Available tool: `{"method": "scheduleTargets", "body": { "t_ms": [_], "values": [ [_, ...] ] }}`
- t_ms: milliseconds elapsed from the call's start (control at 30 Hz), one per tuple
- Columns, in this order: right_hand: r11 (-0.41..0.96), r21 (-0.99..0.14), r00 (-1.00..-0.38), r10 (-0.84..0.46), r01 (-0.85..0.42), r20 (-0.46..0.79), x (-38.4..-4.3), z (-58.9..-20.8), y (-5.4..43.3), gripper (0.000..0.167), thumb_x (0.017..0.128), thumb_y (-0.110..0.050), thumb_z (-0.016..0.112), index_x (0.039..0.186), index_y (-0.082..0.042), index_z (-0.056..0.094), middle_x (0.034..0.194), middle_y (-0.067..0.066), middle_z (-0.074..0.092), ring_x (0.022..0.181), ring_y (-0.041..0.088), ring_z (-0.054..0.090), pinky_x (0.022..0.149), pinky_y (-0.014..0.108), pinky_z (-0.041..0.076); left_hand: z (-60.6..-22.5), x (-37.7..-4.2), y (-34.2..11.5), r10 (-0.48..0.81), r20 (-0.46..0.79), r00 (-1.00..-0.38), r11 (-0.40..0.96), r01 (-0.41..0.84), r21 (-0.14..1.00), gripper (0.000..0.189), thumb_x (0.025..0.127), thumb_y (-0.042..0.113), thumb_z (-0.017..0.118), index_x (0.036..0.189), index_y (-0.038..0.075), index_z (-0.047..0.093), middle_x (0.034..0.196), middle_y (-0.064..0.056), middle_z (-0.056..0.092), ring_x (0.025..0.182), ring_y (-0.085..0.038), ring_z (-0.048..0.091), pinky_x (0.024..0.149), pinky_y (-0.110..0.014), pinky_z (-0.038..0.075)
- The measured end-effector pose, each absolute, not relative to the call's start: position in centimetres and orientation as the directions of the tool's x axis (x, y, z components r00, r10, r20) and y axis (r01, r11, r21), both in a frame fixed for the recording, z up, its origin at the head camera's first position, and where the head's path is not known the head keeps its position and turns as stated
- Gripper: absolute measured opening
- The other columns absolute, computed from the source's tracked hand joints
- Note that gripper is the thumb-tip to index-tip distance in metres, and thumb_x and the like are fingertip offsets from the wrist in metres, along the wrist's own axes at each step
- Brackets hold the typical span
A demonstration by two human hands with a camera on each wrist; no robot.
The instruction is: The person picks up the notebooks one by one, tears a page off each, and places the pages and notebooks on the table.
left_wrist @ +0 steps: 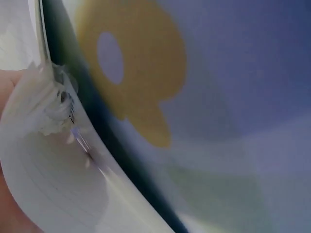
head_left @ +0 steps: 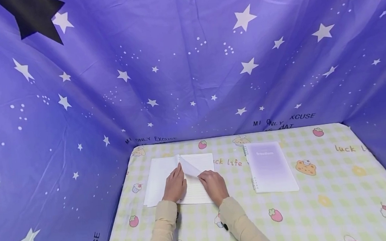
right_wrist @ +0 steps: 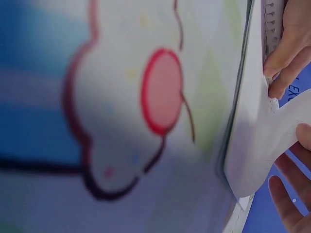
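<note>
An open ring-bound notebook (head_left: 160,175) with lined pages lies toward the left of the table. My right hand (head_left: 214,185) pinches the lower corner of one raised page (head_left: 189,169), which folds up diagonally from the binding. In the right wrist view this page curves between the right thumb and fingers (right_wrist: 284,194). My left hand (head_left: 175,185) rests along the binding, its fingers extended and pressing beside the rings. From the left wrist, the curled page (left_wrist: 53,184) hides most of that hand. To the right lies a closed purple notebook (head_left: 271,171) marked "freedom".
A checked tablecloth (head_left: 326,223) printed with cakes, strawberries and bears covers the table. Purple star-patterned curtains (head_left: 187,59) hang at the back and along both sides, meeting the table's edges.
</note>
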State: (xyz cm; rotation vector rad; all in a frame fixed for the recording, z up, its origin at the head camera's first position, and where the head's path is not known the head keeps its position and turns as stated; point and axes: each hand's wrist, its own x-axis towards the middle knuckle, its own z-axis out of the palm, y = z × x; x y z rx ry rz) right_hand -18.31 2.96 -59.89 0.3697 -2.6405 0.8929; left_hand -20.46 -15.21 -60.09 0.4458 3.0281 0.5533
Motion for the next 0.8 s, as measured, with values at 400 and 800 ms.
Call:
{"method": "scheduleTargets", "body": {
  "t_ms": [400, 800],
  "values": [
    [0.78, -0.512, -0.907, -0.163, -0.359, 0.388, -17.8, -59.1, 2.5, 0.008, 0.087, -0.013, 0.074, 0.093, -0.012, 0.079, 0.095, 0.0, 0.076, 0.093, 0.018, 0.07, 0.084, 0.035, 0.057, -60.0, -20.3, -15.1, 0.269, -0.017, -0.963, 0.877, 0.237, 0.417, 0.052, 0.103, 0.013, 0.046, 0.149, -0.009, 0.035, 0.162, -0.02, 0.024, 0.144, -0.04, 0.031, 0.118, -0.056, 0.026],
    [0.786, -0.514, -0.917, -0.162, -0.343, 0.363, -17.2, -59.3, 2.1, 0.008, 0.087, -0.011, 0.074, 0.093, -0.011, 0.079, 0.097, 0.001, 0.076, 0.094, 0.017, 0.071, 0.086, 0.033, 0.058, -60.3, -20.2, -15.0, 0.273, -0.031, -0.961, 0.876, 0.235, 0.422, 0.053, 0.104, 0.012, 0.044, 0.151, -0.007, 0.031, 0.163, -0.018, 0.022, 0.147, -0.038, 0.028, 0.119, -0.054, 0.025]
  ]
}}
